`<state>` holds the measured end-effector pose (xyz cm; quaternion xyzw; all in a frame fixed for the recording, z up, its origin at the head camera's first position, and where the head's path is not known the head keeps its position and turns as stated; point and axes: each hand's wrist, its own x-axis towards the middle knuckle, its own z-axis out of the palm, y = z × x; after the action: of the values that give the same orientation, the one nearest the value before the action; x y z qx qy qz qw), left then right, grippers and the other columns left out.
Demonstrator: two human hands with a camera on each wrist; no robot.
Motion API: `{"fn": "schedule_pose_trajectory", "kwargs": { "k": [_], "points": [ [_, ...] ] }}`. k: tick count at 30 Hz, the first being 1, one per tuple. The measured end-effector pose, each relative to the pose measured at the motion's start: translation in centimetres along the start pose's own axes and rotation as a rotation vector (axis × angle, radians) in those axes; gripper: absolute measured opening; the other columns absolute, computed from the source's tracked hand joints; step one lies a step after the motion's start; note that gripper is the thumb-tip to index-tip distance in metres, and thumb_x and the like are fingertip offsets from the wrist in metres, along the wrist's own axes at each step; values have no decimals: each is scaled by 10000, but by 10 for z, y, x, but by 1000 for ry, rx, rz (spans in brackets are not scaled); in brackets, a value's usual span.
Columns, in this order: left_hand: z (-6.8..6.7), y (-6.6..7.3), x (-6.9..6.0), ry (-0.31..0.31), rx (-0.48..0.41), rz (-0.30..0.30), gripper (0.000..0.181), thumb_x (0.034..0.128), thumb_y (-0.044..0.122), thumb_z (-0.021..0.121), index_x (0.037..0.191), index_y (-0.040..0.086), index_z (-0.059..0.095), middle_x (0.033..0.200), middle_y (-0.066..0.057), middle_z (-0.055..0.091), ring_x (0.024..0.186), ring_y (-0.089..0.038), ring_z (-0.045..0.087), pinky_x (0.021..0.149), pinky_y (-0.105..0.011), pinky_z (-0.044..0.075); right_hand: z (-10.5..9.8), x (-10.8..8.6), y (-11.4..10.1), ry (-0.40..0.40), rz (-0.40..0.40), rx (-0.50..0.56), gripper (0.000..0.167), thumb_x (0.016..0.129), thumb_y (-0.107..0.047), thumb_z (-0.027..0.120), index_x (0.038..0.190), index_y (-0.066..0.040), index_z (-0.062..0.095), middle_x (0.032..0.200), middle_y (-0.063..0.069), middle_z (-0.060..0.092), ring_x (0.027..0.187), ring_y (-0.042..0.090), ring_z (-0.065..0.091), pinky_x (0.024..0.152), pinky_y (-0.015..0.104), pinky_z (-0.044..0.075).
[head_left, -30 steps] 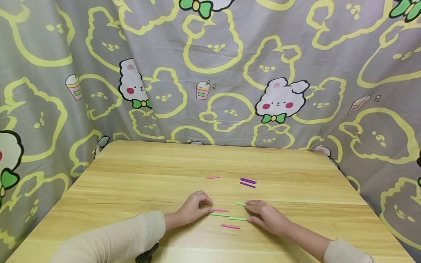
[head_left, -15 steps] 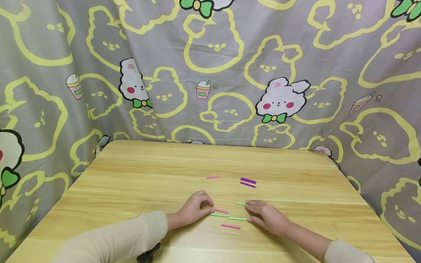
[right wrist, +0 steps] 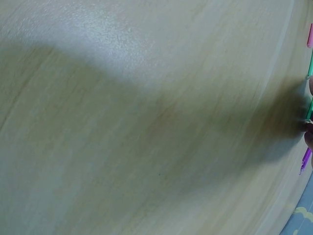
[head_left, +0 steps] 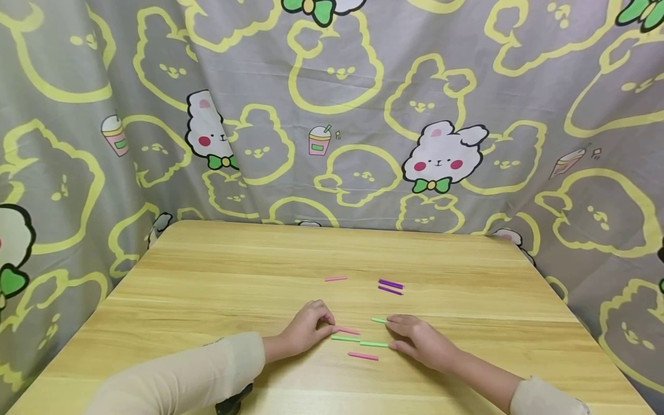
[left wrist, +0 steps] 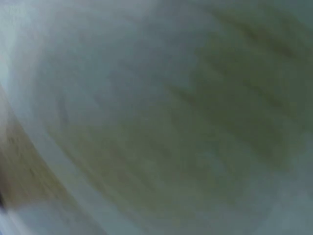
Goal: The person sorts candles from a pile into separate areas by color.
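Observation:
In the head view, my left hand pinches the left end of a pink stick between thumb and finger. Just below it lies a green stick, nearly end to end with a second green stick. My right hand rests on the table, thumb at that second stick's right end. Its forefingers cover the right end of another green stick, farther back. Nearer the front lies a pink stick. The right wrist view catches only fingertips at its edge; the left wrist view is blurred.
Farther back on the wooden table lie a pink stick and purple sticks side by side. A patterned curtain hangs along the table's back and sides. A dark object shows under the left sleeve.
The pink stick in my left hand has swung slightly, its left end now farther back from the green stick below. My right hand has stayed in place.

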<state>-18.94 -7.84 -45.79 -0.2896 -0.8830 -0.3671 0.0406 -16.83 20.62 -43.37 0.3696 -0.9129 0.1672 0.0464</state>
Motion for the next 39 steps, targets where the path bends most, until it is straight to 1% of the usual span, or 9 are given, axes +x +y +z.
{"fn": "schedule_pose_trajectory", "kwargs": {
  "k": [7, 13, 17, 22, 27, 33, 39],
  "points": [
    [0, 1, 0, 8, -5, -27, 96, 828, 165, 686, 779, 101, 633, 806, 51, 552, 770, -48, 447, 695, -188, 444, -1, 0, 0, -10, 10, 11, 400, 890, -248, 608, 1172, 35, 609, 1200, 184, 617, 1107, 347, 583, 917, 451, 484],
    [0, 1, 0, 9, -20, -33, 95, 835, 155, 677, 784, 90, 630, 809, 34, 556, 773, -57, 457, 692, -193, 450, 1, -1, 1, -25, 15, 15, 418, 902, -274, 590, 1187, 31, 600, 1216, 183, 608, 1120, 349, 575, 921, 450, 481],
    [0, 1, 0, 11, -21, -42, 96, 838, 157, 673, 781, 94, 629, 802, 43, 554, 768, -54, 459, 685, -184, 450, 1, -1, 2, -18, 16, 12, 420, 901, -275, 591, 1187, 32, 599, 1218, 185, 606, 1121, 352, 574, 922, 452, 480],
    [0, 0, 1, 40, -3, -33, 93, 822, 159, 687, 774, 89, 646, 781, 44, 561, 750, -50, 454, 676, -181, 432, 1, -1, 1, -14, 13, 11, 415, 897, -264, 598, 1185, 34, 600, 1219, 189, 604, 1119, 355, 574, 917, 453, 482],
    [0, 0, 2, 59, -15, -38, 77, 819, 146, 686, 790, 84, 652, 779, 38, 561, 736, -50, 460, 664, -180, 431, 2, -2, 2, -15, 10, 8, 415, 898, -262, 597, 1188, 34, 598, 1222, 188, 603, 1121, 355, 572, 916, 455, 482],
    [-2, -3, 4, 118, -27, -56, 65, 813, 107, 685, 799, 56, 647, 807, 2, 592, 766, -98, 504, 691, -201, 464, 2, -2, 3, -12, 8, 8, 411, 899, -259, 595, 1188, 34, 598, 1224, 188, 602, 1121, 359, 571, 913, 459, 482],
    [-6, -5, 7, 158, -42, -62, 71, 810, 97, 683, 803, 40, 641, 810, -15, 592, 760, -104, 499, 675, -189, 458, 2, -2, 3, -9, 6, 5, 412, 899, -263, 596, 1184, 34, 601, 1218, 184, 606, 1117, 352, 575, 915, 455, 483]
  ]
}}
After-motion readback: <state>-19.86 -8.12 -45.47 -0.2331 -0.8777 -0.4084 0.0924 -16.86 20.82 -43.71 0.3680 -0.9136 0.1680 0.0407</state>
